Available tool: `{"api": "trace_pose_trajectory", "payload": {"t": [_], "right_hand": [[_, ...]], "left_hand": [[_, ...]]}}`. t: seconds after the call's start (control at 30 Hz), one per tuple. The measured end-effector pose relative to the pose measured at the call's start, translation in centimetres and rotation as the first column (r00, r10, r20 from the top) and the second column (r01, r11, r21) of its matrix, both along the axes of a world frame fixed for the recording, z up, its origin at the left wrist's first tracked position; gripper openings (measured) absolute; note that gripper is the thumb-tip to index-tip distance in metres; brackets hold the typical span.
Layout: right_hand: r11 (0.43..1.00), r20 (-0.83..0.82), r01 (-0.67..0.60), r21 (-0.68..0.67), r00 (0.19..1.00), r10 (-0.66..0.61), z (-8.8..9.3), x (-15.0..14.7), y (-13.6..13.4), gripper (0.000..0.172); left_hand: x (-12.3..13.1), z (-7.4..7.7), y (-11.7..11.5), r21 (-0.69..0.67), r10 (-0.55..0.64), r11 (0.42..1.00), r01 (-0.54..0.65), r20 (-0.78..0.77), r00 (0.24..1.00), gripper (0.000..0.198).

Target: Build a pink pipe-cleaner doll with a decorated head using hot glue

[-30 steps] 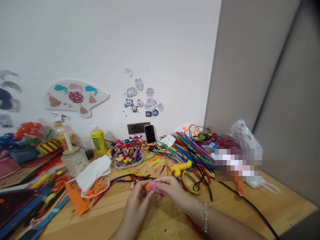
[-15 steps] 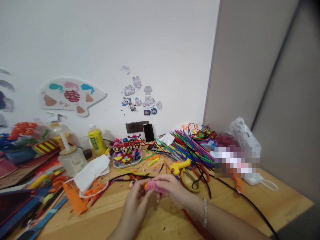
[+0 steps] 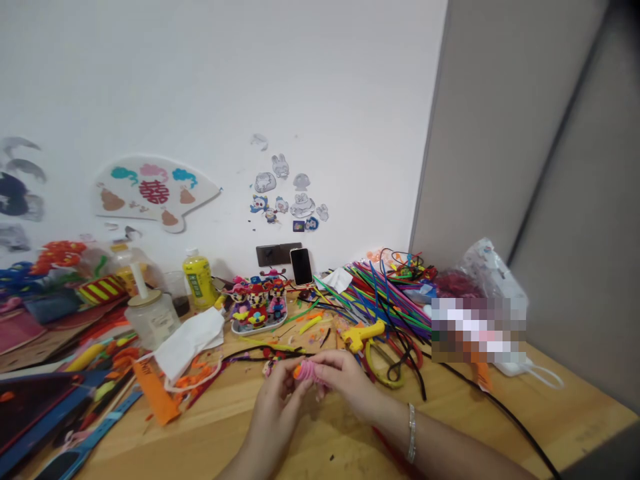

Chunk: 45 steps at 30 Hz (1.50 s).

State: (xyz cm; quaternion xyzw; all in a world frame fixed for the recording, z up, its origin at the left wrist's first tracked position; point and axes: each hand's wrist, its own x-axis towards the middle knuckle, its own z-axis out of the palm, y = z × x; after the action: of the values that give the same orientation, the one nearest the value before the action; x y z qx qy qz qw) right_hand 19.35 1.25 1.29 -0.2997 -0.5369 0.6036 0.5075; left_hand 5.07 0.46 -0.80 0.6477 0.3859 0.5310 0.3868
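At near centre, left hand (image 3: 276,399) and right hand (image 3: 349,381) both pinch the pink coil (image 3: 307,371); light, even pressure should avoid flattening it!

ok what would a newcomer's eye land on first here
Probably the bundle of thin multicoloured stems at the back right of the wooden table. Next, the ridged pink-and-orange piece held by the bare left hand and right hand, front centre. Then the white fan-shaped board on the left of the white wall.
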Motion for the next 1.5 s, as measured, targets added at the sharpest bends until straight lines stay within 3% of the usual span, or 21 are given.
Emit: {"api": "trace_pose_trajectory", "payload": {"t": [0.6, 0.77, 0.87, 0.93, 1.07, 1.2, 1.3, 1.5], "right_hand": [[0.991, -0.102, 0.033, -0.126, 0.994, -0.046, -0.9, -0.2, 0.3, 0.020], [0.989, -0.012, 0.072, -0.127, 0.997, -0.074, -0.7, 0.0, 0.5, 0.018], [0.996, 0.140, 0.066, -0.057, 0.989, -0.057, -0.3, 0.2, 0.5, 0.016], [0.997, 0.251, 0.052, 0.062, 0.966, -0.066, 0.0, 0.4, 0.5, 0.018], [0.919, 0.449, 0.096, 0.382, 0.850, -0.276, 0.0, 0.5, 0.3, 0.020], [0.864, 0.513, 0.166, 0.475, 0.746, -0.425, -0.3, 0.6, 0.3, 0.016], [0.873, 0.495, 0.199, 0.445, 0.758, -0.425, -0.7, 0.4, 0.3, 0.015], [0.948, 0.314, 0.170, 0.268, 0.915, -0.253, -1.5, -0.7, 0.2, 0.018]], "left_hand": [[-0.3, 0.1, -0.3, 0.112, 0.015, 0.994, 0.001, -0.148, 0.989, 0.019], [-0.4, 0.9, -0.2, 0.167, 0.049, 0.986, -0.001, -0.287, 0.957, 0.018], [-0.6, 1.8, -0.2, 0.211, 0.083, 0.977, 0.013, -0.438, 0.895, 0.015], [-0.7, 2.1, -0.2, 0.243, 0.092, 0.969, 0.037, -0.498, 0.862, 0.015], [-0.7, 1.7, 0.0, 0.248, 0.090, 0.967, 0.052, -0.526, 0.846, 0.014], [-0.6, 1.3, 0.0, 0.224, 0.082, 0.974, 0.040, -0.509, 0.857, 0.015], [-0.4, 1.2, 0.1, 0.229, 0.096, 0.973, 0.018, -0.478, 0.873, 0.017], [-0.4, 1.1, 0.6, 0.271, 0.142, 0.962, -0.008, -0.479, 0.867, 0.020]]}}
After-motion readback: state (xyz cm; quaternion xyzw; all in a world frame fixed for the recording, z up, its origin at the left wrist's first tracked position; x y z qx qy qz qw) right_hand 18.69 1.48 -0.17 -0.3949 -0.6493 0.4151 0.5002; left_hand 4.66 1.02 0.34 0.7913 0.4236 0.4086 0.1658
